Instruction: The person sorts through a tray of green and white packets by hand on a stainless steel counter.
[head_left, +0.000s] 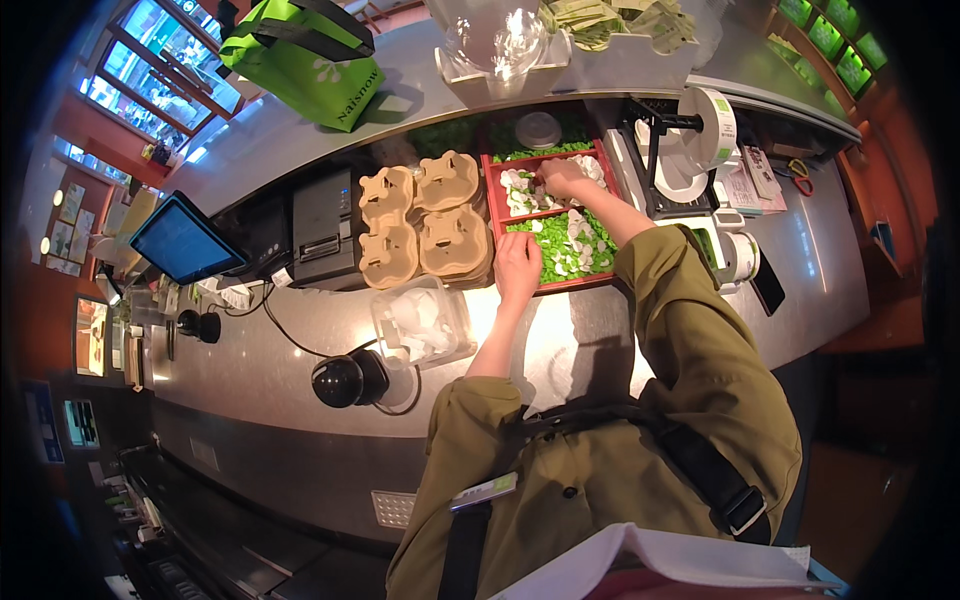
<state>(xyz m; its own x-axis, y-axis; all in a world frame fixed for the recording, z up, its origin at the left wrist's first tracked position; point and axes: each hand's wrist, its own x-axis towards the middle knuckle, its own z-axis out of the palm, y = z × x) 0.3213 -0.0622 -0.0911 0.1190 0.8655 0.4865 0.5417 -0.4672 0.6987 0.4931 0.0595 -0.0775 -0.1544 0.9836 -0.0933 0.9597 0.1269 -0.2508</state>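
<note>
A red divided tray (556, 286) lies before me on the steel counter. My right hand (562, 180) reaches into its middle compartment, fingertips down among small white pieces (519, 196). Whether the fingers pinch any of them is hidden. Small green pieces (559, 232) with some white ones mixed in fill the near compartment. In the far compartment, a round translucent lid (538, 130) lies over more green pieces. My left hand (517, 264) rests at the tray's near left corner, over the rim and the edge of the near compartment, its fingers loosely bent; its grip is unclear.
Stacked cardboard cup carriers (452, 238) stand left of the tray, with a clear plastic box (420, 322) in front. A black scanner (349, 379) trails a cable. To the right are a label-roll holder (705, 131) and a phone (768, 281). A green bag (304, 71) stands behind.
</note>
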